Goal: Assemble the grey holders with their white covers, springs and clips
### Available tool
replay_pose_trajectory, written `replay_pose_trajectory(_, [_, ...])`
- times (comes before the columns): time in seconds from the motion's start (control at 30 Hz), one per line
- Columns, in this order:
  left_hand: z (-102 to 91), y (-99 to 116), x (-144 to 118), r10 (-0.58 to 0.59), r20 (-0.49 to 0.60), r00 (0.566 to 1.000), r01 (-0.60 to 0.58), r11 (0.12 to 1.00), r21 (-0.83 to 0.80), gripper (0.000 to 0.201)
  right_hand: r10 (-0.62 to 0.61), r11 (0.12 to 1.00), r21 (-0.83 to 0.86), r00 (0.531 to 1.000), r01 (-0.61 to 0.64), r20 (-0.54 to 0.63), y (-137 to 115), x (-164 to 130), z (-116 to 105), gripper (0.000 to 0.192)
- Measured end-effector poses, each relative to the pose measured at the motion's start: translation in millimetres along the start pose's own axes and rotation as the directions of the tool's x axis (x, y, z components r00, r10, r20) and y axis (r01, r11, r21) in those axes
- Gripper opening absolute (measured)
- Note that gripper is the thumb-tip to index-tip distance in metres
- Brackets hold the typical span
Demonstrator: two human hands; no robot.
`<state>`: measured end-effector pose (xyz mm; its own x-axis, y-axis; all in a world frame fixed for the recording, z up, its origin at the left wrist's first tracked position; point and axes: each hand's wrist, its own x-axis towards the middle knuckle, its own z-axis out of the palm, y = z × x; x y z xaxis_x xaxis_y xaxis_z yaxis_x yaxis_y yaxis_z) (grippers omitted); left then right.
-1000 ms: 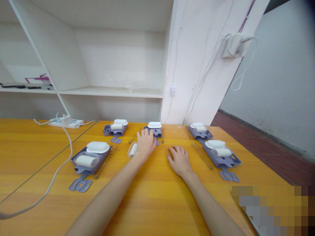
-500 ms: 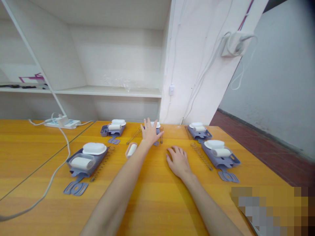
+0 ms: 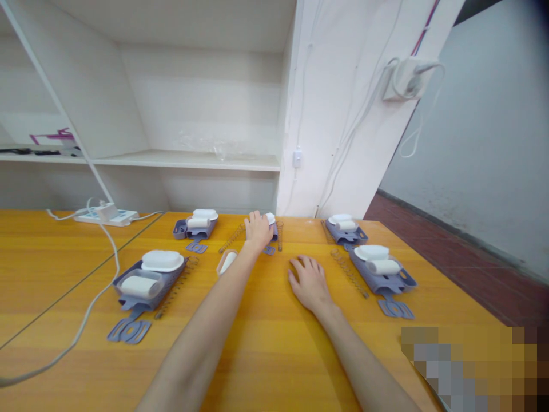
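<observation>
My left hand (image 3: 258, 230) is stretched to the far middle of the table, fingers drawn in over a grey-purple plastic holder (image 3: 275, 231) with a white oval piece (image 3: 270, 218) on it. What lies under the fingers is hidden. A coil spring (image 3: 232, 238) lies left of that hand, another spring (image 3: 280, 236) to its right. Nearer me, a small clear-edged tray (image 3: 222, 262) holds a white roll (image 3: 229, 262), partly behind my left forearm. My right hand (image 3: 309, 283) rests on the tabletop, fingers loosely bent and apart, holding nothing.
Similar grey holder sets (image 3: 160, 286) with white pieces stand left and right on the wooden table (image 3: 266, 355). A white cable (image 3: 96, 300) runs from a power strip (image 3: 122, 217) across the left side. Behind are white shelves (image 3: 193, 160).
My left hand's spread fingers have drawn together and bent down over the far middle holder. The right hand stays in place. The view has shifted slightly.
</observation>
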<state>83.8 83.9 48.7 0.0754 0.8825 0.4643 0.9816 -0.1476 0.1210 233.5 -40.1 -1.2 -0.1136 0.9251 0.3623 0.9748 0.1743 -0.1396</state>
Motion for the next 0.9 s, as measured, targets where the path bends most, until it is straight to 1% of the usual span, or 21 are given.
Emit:
replay_pose_trajectory(0.1, [-1.3, -4, -2, -0.001, -0.002, 1.000, 0.001, 1.000, 0.009, 0.032, -0.005, 1.000, -0.002, 1.000, 0.005, -0.003, 0, 0, 0, 0.032])
replay_pose_trajectory(0.23, [-1.8, -8, -3, -0.018, 0.055, 0.998, 0.019, 1.000, -0.012, 0.028, -0.004, 1.000, -0.008, 1.000, 0.004, -0.001, -1, 0, -1, 0.032])
replay_pose_trajectory(0.37, [-7.3, -7, -3, 0.010, 0.073, 0.997, -0.008, 1.000, -0.027, 0.026, -0.006, 1.000, -0.007, 1.000, 0.006, 0.002, 0, 0, 0, 0.033])
replay_pose_trajectory(0.47, [-13.7, -1, -8, 0.071, 0.049, 0.996, -0.068, 0.996, -0.052, 0.024, -0.003, 1.000, 0.004, 1.000, 0.003, 0.006, 0, 0, 2, 0.034])
replay_pose_trajectory(0.53, [-17.1, 7, -17, 0.152, 0.021, 0.988, -0.150, 0.984, -0.097, 0.023, 0.019, 1.000, 0.015, 1.000, -0.019, -0.006, 0, 0, 4, 0.040])
replay_pose_trajectory(0.6, [-18.7, 16, -28, 0.251, 0.016, 0.968, -0.245, 0.955, -0.169, 0.022, 0.076, 0.997, 0.025, 0.996, -0.075, -0.047, 0, 1, 4, 0.051])
replay_pose_trajectory(0.67, [-18.1, 27, -42, 0.365, 0.045, 0.930, -0.339, 0.898, -0.281, 0.022, 0.136, 0.990, 0.039, 0.983, -0.132, -0.120, 0, 2, 4, 0.060])
replay_pose_trajectory(0.7, [-17.0, 32, -49, 0.416, 0.069, 0.907, -0.371, 0.865, -0.338, 0.022, 0.157, 0.987, 0.047, 0.975, -0.151, -0.158, 0, 3, 4, 0.062])
replay_pose_trajectory(0.77, [-13.7, 40, -62, 0.487, 0.099, 0.868, -0.414, 0.820, -0.395, 0.023, 0.167, 0.985, 0.064, 0.964, -0.158, -0.205, 2, 4, 3, 0.063])
replay_pose_trajectory(0.8, [-12.0, 42, -67, 0.517, 0.109, 0.849, -0.424, 0.790, -0.444, 0.027, 0.162, 0.986, 0.075, 0.966, -0.150, -0.203, 2, 4, 4, 0.063])
replay_pose_trajectory(0.83, [-10.4, 44, -71, 0.526, 0.120, 0.842, -0.414, 0.773, -0.481, 0.029, 0.154, 0.986, 0.088, 0.971, -0.139, -0.184, 3, 5, 4, 0.061])
replay_pose_trajectory(0.9, [-9.1, 44, -78, 0.525, 0.135, 0.840, -0.387, 0.756, -0.528, 0.029, 0.134, 0.986, 0.119, 0.983, -0.119, -0.129, 5, 5, 6, 0.058])
